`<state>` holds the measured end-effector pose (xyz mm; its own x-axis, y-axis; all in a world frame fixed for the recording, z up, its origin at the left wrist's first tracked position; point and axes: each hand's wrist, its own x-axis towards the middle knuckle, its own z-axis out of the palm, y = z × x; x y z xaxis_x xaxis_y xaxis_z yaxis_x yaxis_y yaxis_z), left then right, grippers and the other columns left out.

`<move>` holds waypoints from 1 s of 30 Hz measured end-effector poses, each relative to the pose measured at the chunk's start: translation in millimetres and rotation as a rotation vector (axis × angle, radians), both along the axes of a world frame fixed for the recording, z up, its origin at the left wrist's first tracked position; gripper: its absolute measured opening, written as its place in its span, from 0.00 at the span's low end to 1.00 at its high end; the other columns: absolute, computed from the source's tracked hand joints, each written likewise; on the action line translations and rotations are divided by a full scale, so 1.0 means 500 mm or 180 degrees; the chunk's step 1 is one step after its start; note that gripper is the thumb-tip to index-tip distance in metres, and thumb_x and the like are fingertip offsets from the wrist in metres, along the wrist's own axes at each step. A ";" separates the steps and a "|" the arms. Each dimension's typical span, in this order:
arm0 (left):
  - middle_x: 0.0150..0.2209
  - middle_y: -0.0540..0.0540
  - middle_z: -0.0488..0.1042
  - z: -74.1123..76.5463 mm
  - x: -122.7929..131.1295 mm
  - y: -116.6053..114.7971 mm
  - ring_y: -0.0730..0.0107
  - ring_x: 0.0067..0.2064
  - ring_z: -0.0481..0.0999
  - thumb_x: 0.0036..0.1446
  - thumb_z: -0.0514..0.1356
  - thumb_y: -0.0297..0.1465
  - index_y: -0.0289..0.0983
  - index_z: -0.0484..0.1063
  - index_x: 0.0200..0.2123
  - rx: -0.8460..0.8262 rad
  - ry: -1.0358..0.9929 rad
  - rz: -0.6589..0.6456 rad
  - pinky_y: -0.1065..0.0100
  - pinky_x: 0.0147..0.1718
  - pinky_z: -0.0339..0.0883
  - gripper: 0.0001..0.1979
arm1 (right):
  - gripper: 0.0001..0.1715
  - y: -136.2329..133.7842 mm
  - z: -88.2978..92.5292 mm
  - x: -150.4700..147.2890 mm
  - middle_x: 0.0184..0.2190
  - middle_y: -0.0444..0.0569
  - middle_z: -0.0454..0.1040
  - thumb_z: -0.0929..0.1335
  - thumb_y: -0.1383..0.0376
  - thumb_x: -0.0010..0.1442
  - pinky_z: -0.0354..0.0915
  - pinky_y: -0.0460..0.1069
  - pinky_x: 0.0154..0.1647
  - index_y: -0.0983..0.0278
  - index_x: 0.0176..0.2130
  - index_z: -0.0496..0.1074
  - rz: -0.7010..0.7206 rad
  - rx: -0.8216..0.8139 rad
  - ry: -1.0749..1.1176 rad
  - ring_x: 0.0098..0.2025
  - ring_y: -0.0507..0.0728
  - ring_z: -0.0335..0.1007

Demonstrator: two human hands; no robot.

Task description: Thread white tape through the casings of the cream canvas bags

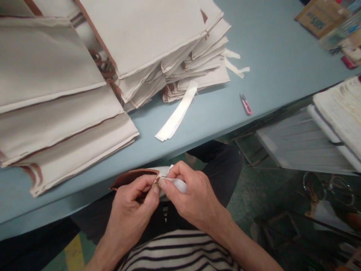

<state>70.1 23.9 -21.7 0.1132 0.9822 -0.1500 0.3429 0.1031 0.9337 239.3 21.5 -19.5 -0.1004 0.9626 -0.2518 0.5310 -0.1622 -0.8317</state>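
Observation:
Over my lap, just below the table edge, both hands meet at the edge of a brown and white fabric piece (134, 175). My left hand (132, 203) pinches the brown-trimmed edge between thumb and forefinger. Close beside it, my right hand (191, 192) grips the white part (179, 184) of the same piece, thumb on top and fingers curled. The fingertips almost touch. Whatever small detail lies between them is mostly hidden. Above the hands, a few white strips (177, 114) lie together on the table.
Stacks of cream fabric pieces with brown edging (158, 34) cover the left and back of the blue-green table (270, 49). Pink thread snips (246, 104) lie near the front edge. A cardboard box (321, 17) stands at the far right. A rack (299, 139) stands right of the table.

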 end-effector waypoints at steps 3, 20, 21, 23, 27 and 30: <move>0.23 0.52 0.82 0.000 0.007 -0.003 0.70 0.22 0.79 0.59 0.60 0.32 0.39 0.83 0.29 0.0125 0.0172 0.0030 0.75 0.22 0.70 0.11 | 0.16 0.008 0.001 0.003 0.22 0.39 0.69 0.68 0.53 0.68 0.52 0.48 0.28 0.58 0.32 0.66 -0.0035 -0.0149 0.0120 0.22 0.52 0.59; 0.23 0.52 0.78 -0.020 -0.006 -0.029 0.70 0.23 0.74 0.63 0.59 0.34 0.37 0.84 0.33 -0.0078 0.0295 0.0176 0.73 0.23 0.66 0.14 | 0.30 0.020 -0.043 -0.021 0.23 0.39 0.59 0.60 0.44 0.73 0.54 0.48 0.28 0.58 0.26 0.58 -0.0090 -0.0424 0.1073 0.27 0.52 0.56; 0.23 0.51 0.79 -0.015 -0.023 -0.027 0.69 0.24 0.74 0.62 0.60 0.36 0.37 0.85 0.34 -0.0260 0.0193 0.0142 0.73 0.23 0.67 0.15 | 0.30 0.016 -0.029 -0.013 0.23 0.40 0.61 0.59 0.44 0.75 0.55 0.48 0.29 0.59 0.28 0.60 -0.0006 -0.0343 0.0973 0.27 0.53 0.58; 0.25 0.49 0.80 -0.003 -0.054 -0.021 0.68 0.26 0.76 0.61 0.62 0.38 0.36 0.86 0.34 -0.0444 0.0050 0.0133 0.74 0.25 0.69 0.14 | 0.26 0.007 0.000 0.007 0.24 0.41 0.66 0.60 0.48 0.75 0.55 0.49 0.30 0.60 0.30 0.66 0.0076 -0.0120 0.0593 0.27 0.53 0.61; 0.30 0.45 0.84 0.035 -0.078 -0.001 0.66 0.29 0.81 0.59 0.64 0.37 0.37 0.85 0.28 -0.0277 -0.0095 0.0037 0.74 0.28 0.73 0.13 | 0.11 0.003 0.046 0.046 0.28 0.43 0.75 0.70 0.57 0.68 0.64 0.49 0.34 0.60 0.35 0.73 -0.0012 0.0471 0.0296 0.31 0.54 0.70; 0.30 0.45 0.84 0.075 -0.073 0.016 0.66 0.27 0.80 0.60 0.63 0.36 0.37 0.84 0.28 -0.0180 -0.0180 -0.0369 0.74 0.26 0.72 0.13 | 0.10 0.023 0.070 0.051 0.40 0.48 0.82 0.70 0.57 0.71 0.72 0.50 0.48 0.61 0.45 0.76 0.0439 0.0999 0.0757 0.43 0.57 0.79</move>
<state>33.7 31.8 15.7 0.2353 0.9521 -0.1951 0.3026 0.1190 0.9457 264.7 33.2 15.7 -0.2536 0.9624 0.0973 0.3171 0.1778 -0.9316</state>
